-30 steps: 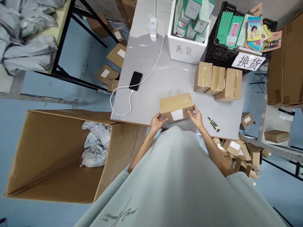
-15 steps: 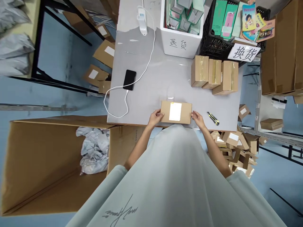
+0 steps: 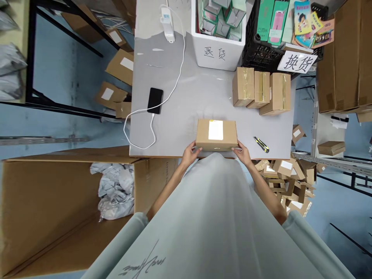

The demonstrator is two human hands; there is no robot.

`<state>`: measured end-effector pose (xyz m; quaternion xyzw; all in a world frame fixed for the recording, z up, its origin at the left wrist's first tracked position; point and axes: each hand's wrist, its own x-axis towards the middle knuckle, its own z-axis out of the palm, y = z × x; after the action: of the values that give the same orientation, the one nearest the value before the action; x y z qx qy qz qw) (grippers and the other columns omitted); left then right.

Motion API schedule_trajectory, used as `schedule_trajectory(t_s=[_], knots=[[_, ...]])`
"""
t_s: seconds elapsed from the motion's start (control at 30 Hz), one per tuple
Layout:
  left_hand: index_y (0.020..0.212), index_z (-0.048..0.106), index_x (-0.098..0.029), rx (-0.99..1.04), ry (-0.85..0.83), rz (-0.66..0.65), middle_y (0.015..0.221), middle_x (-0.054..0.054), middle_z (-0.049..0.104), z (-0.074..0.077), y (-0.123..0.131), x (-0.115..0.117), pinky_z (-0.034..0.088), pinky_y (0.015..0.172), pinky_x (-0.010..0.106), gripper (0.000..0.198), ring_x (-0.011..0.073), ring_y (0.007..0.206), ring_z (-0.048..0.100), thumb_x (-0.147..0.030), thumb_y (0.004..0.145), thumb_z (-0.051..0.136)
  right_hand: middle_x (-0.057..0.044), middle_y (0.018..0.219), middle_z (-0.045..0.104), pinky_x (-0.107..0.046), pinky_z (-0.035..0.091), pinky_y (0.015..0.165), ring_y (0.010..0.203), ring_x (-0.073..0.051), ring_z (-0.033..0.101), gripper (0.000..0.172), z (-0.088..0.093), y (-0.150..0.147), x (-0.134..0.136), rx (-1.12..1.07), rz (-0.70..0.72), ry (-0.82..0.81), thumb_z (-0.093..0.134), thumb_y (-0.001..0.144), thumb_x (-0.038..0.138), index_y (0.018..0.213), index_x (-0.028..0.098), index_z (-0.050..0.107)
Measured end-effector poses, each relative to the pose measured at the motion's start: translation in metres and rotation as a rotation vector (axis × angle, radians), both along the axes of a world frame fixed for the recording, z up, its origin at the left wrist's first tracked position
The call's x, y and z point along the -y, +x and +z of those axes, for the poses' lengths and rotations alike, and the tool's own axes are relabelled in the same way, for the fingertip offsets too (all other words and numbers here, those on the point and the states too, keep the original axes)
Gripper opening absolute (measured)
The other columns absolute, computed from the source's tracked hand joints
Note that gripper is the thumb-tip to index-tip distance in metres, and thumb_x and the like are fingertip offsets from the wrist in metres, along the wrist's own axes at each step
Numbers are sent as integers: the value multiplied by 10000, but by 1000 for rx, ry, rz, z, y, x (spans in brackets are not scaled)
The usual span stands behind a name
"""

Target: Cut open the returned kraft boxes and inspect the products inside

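Observation:
A closed brown cardboard box with a white label on its top sits at the front edge of the grey table. My left hand grips its left front corner, the thumb on the near side. At the right front corner my right hand holds it the same way. Both hands are closed on the box, with some fingers hidden behind its ends. To the right of my right hand lies a yellow and black utility knife.
Three taped cardboard boxes stand at the table's right, before a white foam bin and a black crate of goods. A phone with a white cable lies left. A large open carton holds grey plastic bags.
The box has tilted so that its near side now shows. Both hands have shifted from its ends to its lower front corners. The view has moved slightly.

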<state>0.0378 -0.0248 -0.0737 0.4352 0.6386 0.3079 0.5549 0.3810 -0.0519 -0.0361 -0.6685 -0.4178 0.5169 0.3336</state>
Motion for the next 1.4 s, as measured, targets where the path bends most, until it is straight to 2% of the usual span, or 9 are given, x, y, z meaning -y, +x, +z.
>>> schedule_trajectory(t_s=[0.17, 0.27, 0.47, 0.67, 0.8, 0.9, 1.03, 1.23, 1.4], knots=[[1464, 782, -183, -142, 145, 40, 1340, 158, 770, 3, -4, -34, 643, 1177, 492, 579, 308, 1228, 797, -499, 979, 799, -116, 1256, 882, -505, 661, 1100, 999, -292, 815, 681, 4, 9, -38, 206, 79, 86, 748, 953, 584, 1519, 207, 789], [1403, 815, -171, -193, 170, 45, 1241, 156, 795, -2, -6, -58, 657, 1127, 496, 569, 303, 1105, 807, -561, 989, 790, -130, 1170, 878, -479, 668, 1060, 977, -287, 812, 689, -5, 5, -60, 266, 76, 53, 714, 991, 576, 1527, 148, 771], [1310, 837, -132, -97, 175, 42, 1270, 196, 825, -10, -9, -92, 652, 1118, 486, 644, 322, 1142, 801, -650, 928, 829, -181, 1252, 859, -506, 661, 1075, 1010, -314, 816, 728, -21, 0, -82, 345, 47, 73, 633, 1046, 699, 1502, 151, 785], [1523, 733, -186, 56, -22, 72, 1561, 207, 755, -5, -5, -75, 620, 1192, 526, 794, 371, 1429, 728, -747, 963, 768, -202, 1355, 839, -550, 685, 1070, 1124, -351, 820, 971, -23, -1, -73, 125, -68, -11, 702, 878, 915, 1470, 150, 782], [1561, 713, -237, 160, -149, 72, 1759, 170, 620, -2, 1, -48, 541, 1302, 576, 845, 395, 1661, 559, -877, 1029, 567, -146, 1530, 792, -581, 631, 1208, 1403, -371, 746, 897, -16, -11, -47, -135, -31, -58, 698, 898, 936, 1451, 236, 795], [1504, 744, -227, 142, -107, 36, 1696, 173, 680, 4, 1, -30, 486, 1357, 587, 881, 416, 1635, 583, -888, 921, 726, -118, 1576, 771, -576, 579, 1285, 1493, -379, 693, 909, -11, -18, -26, -200, 42, -46, 912, 767, 840, 1458, 262, 788], [1461, 736, -192, 130, -103, -33, 1567, 187, 764, 15, -4, -13, 552, 1301, 582, 966, 434, 1504, 689, -719, 695, 998, -156, 1562, 770, -587, 634, 1211, 1438, -405, 717, 1014, -3, -21, -13, -150, 50, -61, 1024, 620, 753, 1446, 222, 776], [1516, 678, -192, 109, -16, -23, 1594, 193, 725, 21, -4, -23, 588, 1270, 584, 989, 415, 1487, 697, -526, 661, 1046, -130, 1388, 855, -552, 621, 1198, 1286, -374, 792, 761, 14, -19, -51, 85, 111, 34, 873, 856, 750, 1412, 237, 796], [1534, 676, -187, 63, 5, -54, 1580, 186, 737, 6, -5, -51, 664, 1161, 539, 857, 390, 1453, 707, -439, 764, 954, -144, 1263, 882, -528, 652, 1119, 1234, -382, 819, 614, 6, -17, -93, 268, 120, -138, 793, 933, 751, 1242, 222, 835]])
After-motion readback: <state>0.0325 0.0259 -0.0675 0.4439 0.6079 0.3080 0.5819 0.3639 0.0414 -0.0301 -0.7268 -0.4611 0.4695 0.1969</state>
